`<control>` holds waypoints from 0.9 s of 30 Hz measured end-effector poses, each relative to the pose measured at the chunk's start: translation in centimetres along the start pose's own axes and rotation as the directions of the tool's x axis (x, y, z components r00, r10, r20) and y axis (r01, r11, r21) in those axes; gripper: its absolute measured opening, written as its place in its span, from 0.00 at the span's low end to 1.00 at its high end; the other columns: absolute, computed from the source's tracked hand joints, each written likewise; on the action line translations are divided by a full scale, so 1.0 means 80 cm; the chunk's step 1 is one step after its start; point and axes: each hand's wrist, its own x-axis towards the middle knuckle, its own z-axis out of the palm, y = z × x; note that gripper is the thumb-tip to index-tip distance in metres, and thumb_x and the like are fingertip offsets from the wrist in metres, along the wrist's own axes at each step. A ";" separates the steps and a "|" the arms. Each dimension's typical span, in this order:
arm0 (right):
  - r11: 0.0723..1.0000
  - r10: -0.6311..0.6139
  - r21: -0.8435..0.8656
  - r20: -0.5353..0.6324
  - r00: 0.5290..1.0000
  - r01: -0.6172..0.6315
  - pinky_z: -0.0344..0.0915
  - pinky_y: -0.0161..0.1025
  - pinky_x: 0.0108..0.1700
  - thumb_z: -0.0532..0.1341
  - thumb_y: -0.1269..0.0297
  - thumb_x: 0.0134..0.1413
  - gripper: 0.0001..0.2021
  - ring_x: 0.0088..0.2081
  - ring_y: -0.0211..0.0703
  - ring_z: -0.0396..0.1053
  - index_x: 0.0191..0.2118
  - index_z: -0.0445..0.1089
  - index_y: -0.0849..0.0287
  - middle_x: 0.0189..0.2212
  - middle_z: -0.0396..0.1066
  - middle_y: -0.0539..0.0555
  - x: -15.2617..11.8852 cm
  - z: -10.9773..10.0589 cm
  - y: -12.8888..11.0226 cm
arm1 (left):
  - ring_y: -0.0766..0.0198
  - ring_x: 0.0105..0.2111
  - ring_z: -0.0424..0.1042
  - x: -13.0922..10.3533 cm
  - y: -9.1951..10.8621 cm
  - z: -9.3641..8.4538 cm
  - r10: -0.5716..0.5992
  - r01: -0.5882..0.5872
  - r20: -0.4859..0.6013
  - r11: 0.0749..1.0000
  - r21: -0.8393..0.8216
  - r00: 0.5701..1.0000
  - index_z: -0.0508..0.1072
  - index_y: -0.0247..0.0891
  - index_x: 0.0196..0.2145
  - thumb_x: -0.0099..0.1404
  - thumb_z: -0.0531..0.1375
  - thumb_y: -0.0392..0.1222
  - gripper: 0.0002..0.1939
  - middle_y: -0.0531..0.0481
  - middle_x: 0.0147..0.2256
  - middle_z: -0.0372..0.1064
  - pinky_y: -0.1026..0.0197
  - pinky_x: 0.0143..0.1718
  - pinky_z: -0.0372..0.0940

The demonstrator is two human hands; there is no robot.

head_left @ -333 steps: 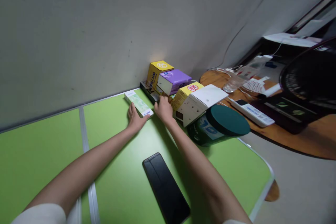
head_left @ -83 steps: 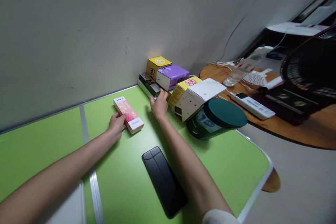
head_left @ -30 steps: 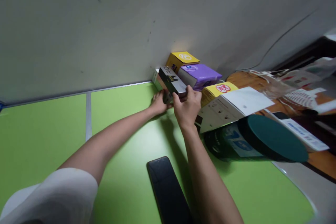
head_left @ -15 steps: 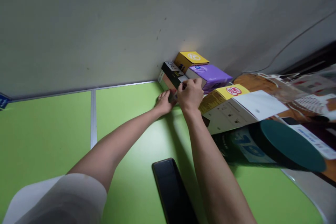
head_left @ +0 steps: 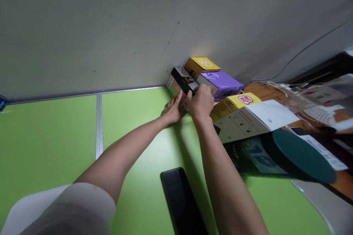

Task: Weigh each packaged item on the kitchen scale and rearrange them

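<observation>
Against the wall at the back of the green table, a black box (head_left: 184, 76) with a pinkish side and light lettering lies between my hands. My left hand (head_left: 173, 109) presses along its left side near the front end, thumb up at the top edge. From the right, my right hand (head_left: 201, 101) curls its fingers over the near end and hides that part. Behind the box is a yellow box (head_left: 203, 65). A purple packet (head_left: 223, 82) lies close to the right hand's knuckles.
To the right are a yellow-and-white box (head_left: 242, 119) and a dark green cylindrical container (head_left: 264, 154) lying toward me. A black phone (head_left: 182, 198) rests on the green table (head_left: 49, 136) between my forearms. Cables and plastic bags (head_left: 325, 91) clutter a brown surface at far right.
My left thumb has risen to the box's top edge. My right hand stays at its near end, fingers slightly more curled. The view has shifted a little.
</observation>
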 end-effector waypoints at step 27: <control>0.997 -0.014 0.071 -0.007 1.000 0.015 0.64 0.50 0.42 0.55 0.67 0.54 0.05 0.40 0.53 0.68 0.38 0.63 0.58 0.41 0.64 0.61 -0.004 0.012 0.012 | 0.43 0.63 0.54 0.004 0.001 -0.007 -0.065 0.052 0.091 0.989 0.136 0.994 0.36 0.52 0.69 0.61 0.61 0.52 0.48 0.42 0.66 0.47 0.47 0.60 0.52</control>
